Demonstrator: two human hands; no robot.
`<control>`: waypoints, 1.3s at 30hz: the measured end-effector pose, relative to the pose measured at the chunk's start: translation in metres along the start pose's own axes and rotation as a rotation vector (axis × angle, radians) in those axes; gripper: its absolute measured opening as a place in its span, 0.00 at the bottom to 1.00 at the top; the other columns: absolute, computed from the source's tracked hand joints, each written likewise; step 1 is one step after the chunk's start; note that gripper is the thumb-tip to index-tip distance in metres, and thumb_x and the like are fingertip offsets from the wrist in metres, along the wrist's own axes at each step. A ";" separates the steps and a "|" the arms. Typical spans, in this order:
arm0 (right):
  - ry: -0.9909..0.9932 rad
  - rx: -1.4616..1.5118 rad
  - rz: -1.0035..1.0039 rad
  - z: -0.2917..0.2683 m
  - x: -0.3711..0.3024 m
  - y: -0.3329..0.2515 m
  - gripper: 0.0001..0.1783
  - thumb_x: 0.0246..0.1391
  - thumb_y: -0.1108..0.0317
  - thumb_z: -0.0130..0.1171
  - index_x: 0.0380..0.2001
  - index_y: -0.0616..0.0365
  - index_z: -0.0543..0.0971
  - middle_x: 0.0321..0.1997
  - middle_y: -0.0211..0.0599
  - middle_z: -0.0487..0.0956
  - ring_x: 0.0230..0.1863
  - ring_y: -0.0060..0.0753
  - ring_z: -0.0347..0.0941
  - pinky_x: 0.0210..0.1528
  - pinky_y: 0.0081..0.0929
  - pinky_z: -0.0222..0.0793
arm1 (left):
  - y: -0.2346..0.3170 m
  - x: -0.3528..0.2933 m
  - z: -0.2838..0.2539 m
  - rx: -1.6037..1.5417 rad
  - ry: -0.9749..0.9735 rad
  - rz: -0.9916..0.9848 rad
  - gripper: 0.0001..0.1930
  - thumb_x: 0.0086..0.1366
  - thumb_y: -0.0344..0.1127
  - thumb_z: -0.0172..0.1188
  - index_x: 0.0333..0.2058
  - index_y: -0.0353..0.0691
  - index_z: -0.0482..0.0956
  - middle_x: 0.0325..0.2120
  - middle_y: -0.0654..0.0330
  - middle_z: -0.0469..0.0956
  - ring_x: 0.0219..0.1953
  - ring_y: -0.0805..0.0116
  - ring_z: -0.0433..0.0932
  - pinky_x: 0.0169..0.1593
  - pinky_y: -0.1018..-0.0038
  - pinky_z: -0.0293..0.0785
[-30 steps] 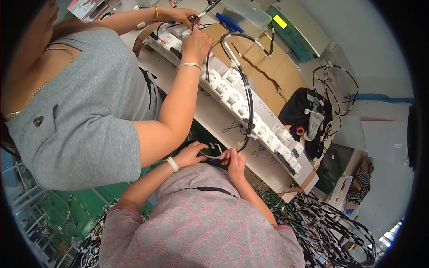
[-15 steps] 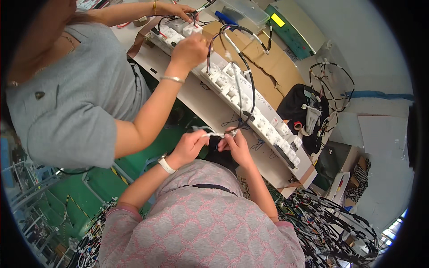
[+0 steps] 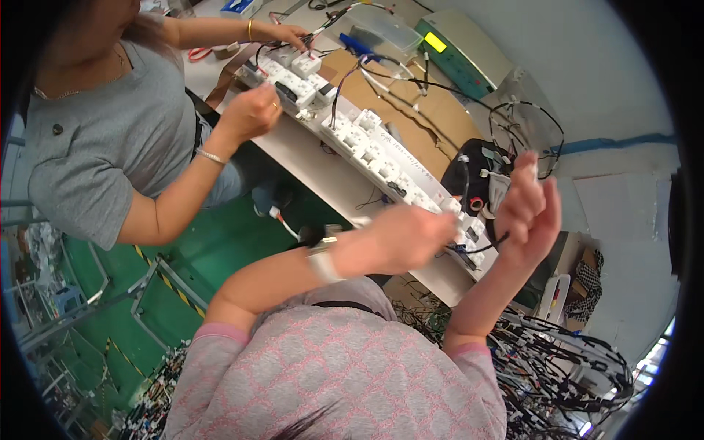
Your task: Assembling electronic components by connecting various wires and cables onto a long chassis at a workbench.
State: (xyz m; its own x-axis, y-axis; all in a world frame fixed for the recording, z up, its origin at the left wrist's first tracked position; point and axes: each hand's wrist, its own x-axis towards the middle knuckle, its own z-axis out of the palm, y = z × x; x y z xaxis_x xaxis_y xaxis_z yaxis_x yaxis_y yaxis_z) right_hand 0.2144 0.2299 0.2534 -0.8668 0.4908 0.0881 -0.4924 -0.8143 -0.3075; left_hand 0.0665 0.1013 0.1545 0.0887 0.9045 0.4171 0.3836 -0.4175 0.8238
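My left hand (image 3: 411, 236), blurred by motion, is closed at the right end of a long row of white connector blocks (image 3: 367, 147). A black cable (image 3: 465, 192) with a light connector on its end stands up by its fingertips. Farther right, my right hand (image 3: 526, 209) is raised with its fingers curled inward. A black cable stretch (image 3: 493, 245) runs from beside the blocks to its palm. Both hands appear to be on one wire harness; fingers and blur hide the exact grip.
On the left a co-worker's hands (image 3: 253, 111) work at the row's far end. Brown cardboard (image 3: 411, 110) lies behind the blocks, near a green-grey device (image 3: 469, 55) with a lit yellow screen. Black cable bundles (image 3: 557, 367) hang at lower right; a black bag (image 3: 458, 172) lies behind.
My hands have moved from in front of my waist up and right, and my right hand has risen above the row's end. The co-worker's nearer hand has moved left and down.
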 end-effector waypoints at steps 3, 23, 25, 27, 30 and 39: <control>-0.051 0.052 -0.061 0.022 0.020 -0.010 0.22 0.70 0.68 0.41 0.61 0.69 0.59 0.31 0.31 0.61 0.20 0.18 0.49 0.12 0.19 0.44 | 0.016 0.058 0.056 -0.207 -0.341 -0.006 0.09 0.62 0.25 0.52 0.42 0.34 0.71 0.28 0.46 0.78 0.33 0.48 0.80 0.37 0.58 0.74; 0.244 0.109 -0.172 -0.073 0.074 -0.031 0.14 0.63 0.74 0.50 0.50 0.70 0.67 0.28 0.27 0.62 0.21 0.19 0.52 0.16 0.18 0.42 | -0.110 0.051 0.027 -0.539 -0.222 -0.374 0.18 0.74 0.44 0.52 0.42 0.35 0.85 0.27 0.68 0.77 0.29 0.79 0.71 0.36 0.79 0.69; 0.279 0.053 -0.249 -0.082 0.083 -0.042 0.14 0.62 0.74 0.50 0.50 0.69 0.67 0.27 0.28 0.62 0.20 0.18 0.51 0.16 0.18 0.42 | -0.105 0.032 0.010 -0.681 -0.221 -0.465 0.18 0.75 0.43 0.50 0.48 0.34 0.82 0.31 0.67 0.77 0.33 0.79 0.71 0.39 0.80 0.70; 0.263 0.052 -0.233 -0.087 0.097 -0.044 0.11 0.62 0.75 0.50 0.46 0.67 0.67 0.26 0.26 0.61 0.20 0.18 0.51 0.16 0.18 0.41 | -0.110 0.008 -0.002 -0.951 -0.176 -0.429 0.21 0.77 0.42 0.46 0.57 0.34 0.75 0.39 0.65 0.78 0.40 0.78 0.74 0.47 0.79 0.71; 0.241 0.005 -0.359 -0.105 0.112 -0.043 0.03 0.61 0.76 0.50 0.36 0.64 0.68 0.23 0.24 0.59 0.20 0.19 0.49 0.16 0.18 0.42 | -0.113 -0.017 -0.002 -0.704 -0.024 -0.294 0.18 0.76 0.41 0.47 0.44 0.32 0.80 0.34 0.64 0.79 0.35 0.78 0.71 0.41 0.78 0.69; 0.379 -1.564 0.174 -0.131 0.074 0.030 0.13 0.60 0.73 0.59 0.47 0.64 0.81 0.40 0.34 0.80 0.37 0.18 0.74 0.39 0.19 0.69 | -0.132 -0.039 -0.016 -0.982 0.099 -0.587 0.17 0.77 0.42 0.46 0.48 0.34 0.74 0.34 0.57 0.79 0.32 0.72 0.79 0.30 0.79 0.78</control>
State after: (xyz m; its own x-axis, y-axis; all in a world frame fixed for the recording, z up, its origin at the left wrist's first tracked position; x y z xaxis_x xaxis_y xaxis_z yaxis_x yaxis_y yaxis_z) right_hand 0.1453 0.2822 0.1269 -0.7155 0.6684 -0.2031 0.3685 0.1141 -0.9226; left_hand -0.0023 0.1197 0.0356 0.0442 0.9895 -0.1374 -0.5447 0.1392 0.8270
